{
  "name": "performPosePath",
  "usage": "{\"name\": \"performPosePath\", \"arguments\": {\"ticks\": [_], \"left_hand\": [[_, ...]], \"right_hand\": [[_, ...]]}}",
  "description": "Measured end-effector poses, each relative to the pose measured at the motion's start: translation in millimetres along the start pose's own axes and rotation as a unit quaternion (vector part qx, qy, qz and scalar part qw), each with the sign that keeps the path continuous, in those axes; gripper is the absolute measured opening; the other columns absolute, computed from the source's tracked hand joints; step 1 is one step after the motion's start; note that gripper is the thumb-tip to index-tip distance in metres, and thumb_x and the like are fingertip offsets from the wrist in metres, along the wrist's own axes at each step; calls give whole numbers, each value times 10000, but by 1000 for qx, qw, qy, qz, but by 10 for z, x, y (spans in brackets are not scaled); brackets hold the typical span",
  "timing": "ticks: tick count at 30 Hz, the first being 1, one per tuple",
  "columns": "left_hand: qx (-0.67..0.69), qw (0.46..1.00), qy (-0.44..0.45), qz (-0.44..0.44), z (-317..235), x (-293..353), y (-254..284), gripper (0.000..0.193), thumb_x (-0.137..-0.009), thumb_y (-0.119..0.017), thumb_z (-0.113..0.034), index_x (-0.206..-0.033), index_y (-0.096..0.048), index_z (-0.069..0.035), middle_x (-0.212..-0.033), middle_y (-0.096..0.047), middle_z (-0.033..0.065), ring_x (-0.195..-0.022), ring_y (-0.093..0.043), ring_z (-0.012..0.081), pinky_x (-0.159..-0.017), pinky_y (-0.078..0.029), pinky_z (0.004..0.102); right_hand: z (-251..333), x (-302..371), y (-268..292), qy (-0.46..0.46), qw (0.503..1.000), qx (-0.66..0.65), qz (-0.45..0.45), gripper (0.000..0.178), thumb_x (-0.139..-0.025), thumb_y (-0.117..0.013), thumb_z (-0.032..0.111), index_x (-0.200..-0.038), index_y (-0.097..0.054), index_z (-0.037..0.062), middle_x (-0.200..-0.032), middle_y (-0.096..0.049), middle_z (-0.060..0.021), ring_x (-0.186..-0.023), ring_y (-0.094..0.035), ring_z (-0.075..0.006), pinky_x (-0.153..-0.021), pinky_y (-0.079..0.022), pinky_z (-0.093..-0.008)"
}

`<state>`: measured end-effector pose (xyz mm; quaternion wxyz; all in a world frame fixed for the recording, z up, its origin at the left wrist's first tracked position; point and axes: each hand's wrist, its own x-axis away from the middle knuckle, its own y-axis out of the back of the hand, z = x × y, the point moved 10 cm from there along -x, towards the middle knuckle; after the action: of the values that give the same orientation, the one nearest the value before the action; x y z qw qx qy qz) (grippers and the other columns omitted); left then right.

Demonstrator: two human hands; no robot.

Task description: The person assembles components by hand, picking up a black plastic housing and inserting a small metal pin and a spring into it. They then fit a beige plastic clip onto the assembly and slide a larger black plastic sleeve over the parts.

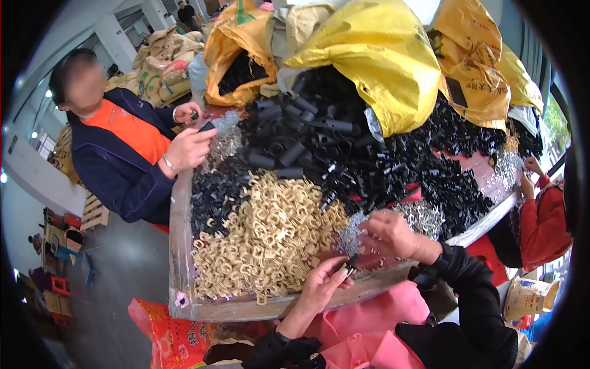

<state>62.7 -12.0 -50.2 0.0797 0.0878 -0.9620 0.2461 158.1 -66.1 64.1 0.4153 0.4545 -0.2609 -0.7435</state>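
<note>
My left hand (pixel 321 286) is closed at the table's near edge, thumb and fingers pinching a small black plastic part (pixel 352 262). To its upper right, my right hand (pixel 394 234) hovers with bent fingers at a small heap of tiny grey pieces (pixel 349 236). Its fingertips look pinched together; whatever they hold is too small to name. Left of both hands spreads a big pile of tan ring-shaped plastic pieces (pixel 270 234). Behind my right hand lie shiny metal pieces (pixel 424 216) and a heap of black plastic parts (pixel 369 178).
The wooden-edged table (pixel 180 264) carries black tubes (pixel 295 154) and spilling sacks, one yellow (pixel 381 61) and one orange (pixel 236 37). A person in an orange shirt (pixel 132 141) works at the left; a red sleeve (pixel 544 227) shows at the right. A phone (pixel 456 92) rests on a sack.
</note>
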Motion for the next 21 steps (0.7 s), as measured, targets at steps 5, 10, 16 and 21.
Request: {"name": "performPosePath", "arguments": {"ticks": [5,10,16,21], "left_hand": [[34,999,-16,-32,-79,84,196,291,-840,-484,-100,-1103,-449,22,-911,-550,73,-709,-529,107,-601,-437,210],[62,997,-7,-55,-115,73,297,289,-842,-480,-91,-1105,-445,24,-890,-550,68,-695,-519,108,-592,-426,215],[68,993,-10,-96,-127,116,413,290,-847,-465,-81,-1115,-435,27,-906,-554,91,-701,-523,111,-592,-423,218],[95,989,-11,-109,-107,129,376,285,-849,-464,-86,-1108,-434,29,-922,-555,112,-684,-516,112,-579,-417,216]], "right_hand": [[-505,-804,409,12,981,142,-128,188,-656,-623,92,-820,-543,46,-735,-511,-97,-692,-504,-265,-579,-410,-329],[-1153,-1214,60,-4,947,297,-119,271,-625,-631,147,-872,-540,81,-829,-510,-69,-830,-468,-250,-703,-366,-352],[-1341,-1350,-68,-119,940,319,1,384,-574,-660,186,-926,-531,103,-947,-497,-60,-891,-439,-247,-739,-330,-373],[-957,-867,303,-53,973,210,-83,424,-565,-672,172,-947,-506,89,-1050,-455,-96,-982,-414,-282,-780,-310,-364]]}}
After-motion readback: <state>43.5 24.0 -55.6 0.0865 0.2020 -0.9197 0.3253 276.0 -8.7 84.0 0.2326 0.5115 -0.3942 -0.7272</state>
